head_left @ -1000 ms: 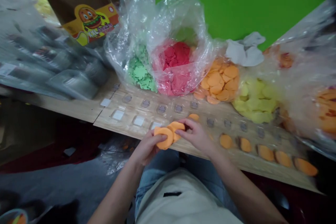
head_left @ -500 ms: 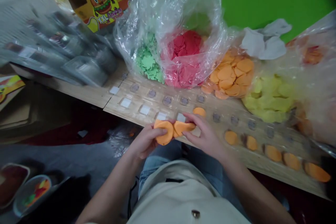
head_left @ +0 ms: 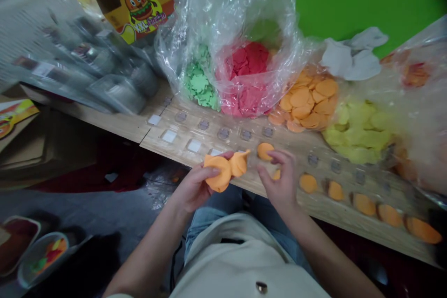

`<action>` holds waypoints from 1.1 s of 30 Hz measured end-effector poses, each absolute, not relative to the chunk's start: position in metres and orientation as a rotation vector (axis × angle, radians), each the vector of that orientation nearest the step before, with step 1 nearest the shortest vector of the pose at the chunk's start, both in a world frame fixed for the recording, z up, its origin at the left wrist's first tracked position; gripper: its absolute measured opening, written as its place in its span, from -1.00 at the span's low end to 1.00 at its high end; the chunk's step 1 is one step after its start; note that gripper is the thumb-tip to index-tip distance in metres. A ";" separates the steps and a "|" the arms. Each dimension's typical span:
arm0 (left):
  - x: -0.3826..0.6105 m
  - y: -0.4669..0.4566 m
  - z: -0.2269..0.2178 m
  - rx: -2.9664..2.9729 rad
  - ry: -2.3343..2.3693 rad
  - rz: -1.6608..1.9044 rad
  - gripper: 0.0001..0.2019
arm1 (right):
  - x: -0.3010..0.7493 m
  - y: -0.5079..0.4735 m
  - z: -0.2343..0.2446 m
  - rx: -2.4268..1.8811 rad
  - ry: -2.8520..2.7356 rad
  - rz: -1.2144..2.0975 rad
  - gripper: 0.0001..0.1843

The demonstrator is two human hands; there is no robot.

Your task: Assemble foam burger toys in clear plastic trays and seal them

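Clear plastic bags hold orange discs, red pieces, green pieces.

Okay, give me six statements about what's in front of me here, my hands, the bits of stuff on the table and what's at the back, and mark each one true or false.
1. The left hand holds orange discs. True.
2. The burger box at the back left is shut. False: the burger box stands open at the top.
3. The right hand has its thumb and fingers apart. True.
4. The red pieces lie between the green pieces and a heap of orange pieces. True.
5. The green pieces are smooth rounds. False: their edges are jagged.
6. The big panel at the back is blue. False: the panel is green.
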State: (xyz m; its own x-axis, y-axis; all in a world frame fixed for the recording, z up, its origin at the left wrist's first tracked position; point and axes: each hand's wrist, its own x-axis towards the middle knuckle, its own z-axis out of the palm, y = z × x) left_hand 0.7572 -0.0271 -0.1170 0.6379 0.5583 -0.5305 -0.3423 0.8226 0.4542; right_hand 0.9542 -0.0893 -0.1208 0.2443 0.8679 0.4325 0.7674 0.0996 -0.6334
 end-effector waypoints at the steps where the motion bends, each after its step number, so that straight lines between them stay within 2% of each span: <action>1: 0.759 -0.030 -0.115 0.404 0.742 0.570 -0.50 | 0.950 -0.089 -0.123 -1.739 -1.422 0.232 -0.68; 4: 0.769 -0.042 -0.111 0.604 0.764 0.668 -0.50 | 0.936 -0.083 -0.128 -1.734 -1.317 0.576 -0.65; 6: 0.776 -0.050 -0.109 0.697 0.768 0.705 -0.50 | 0.929 -0.079 -0.130 -1.691 -1.305 0.682 -0.67; 9: 0.783 -0.058 -0.108 0.767 0.805 0.741 -0.47 | 0.924 -0.077 -0.131 -1.672 -1.310 0.649 -0.76; 14: 0.788 -0.062 -0.106 0.797 0.834 0.716 -0.51 | 0.929 -0.082 -0.131 -1.683 -1.361 0.539 -0.75; 20: 0.793 -0.064 -0.101 0.627 0.873 0.728 -0.51 | 0.934 -0.080 -0.135 -1.669 -0.994 0.892 -0.59; 23: 0.793 -0.064 -0.102 0.642 0.880 0.715 -0.49 | 0.934 -0.078 -0.134 -1.624 -1.024 0.933 -0.64; 28: 0.792 -0.066 -0.105 0.655 0.851 0.692 -0.48 | 0.930 -0.081 -0.132 -1.689 -1.098 0.779 -0.68; 33: 0.790 -0.065 -0.108 0.434 0.745 0.676 -0.45 | 0.935 -0.079 -0.136 -1.536 -0.753 1.053 -0.64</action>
State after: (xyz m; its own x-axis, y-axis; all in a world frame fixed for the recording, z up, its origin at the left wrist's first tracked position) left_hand 0.7898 -0.0647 -0.1080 0.5426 0.6949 -0.4719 -0.4024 0.7082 0.5801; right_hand 0.9348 -0.0795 -0.1362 0.4086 0.8829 -0.2312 -0.0669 -0.2237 -0.9724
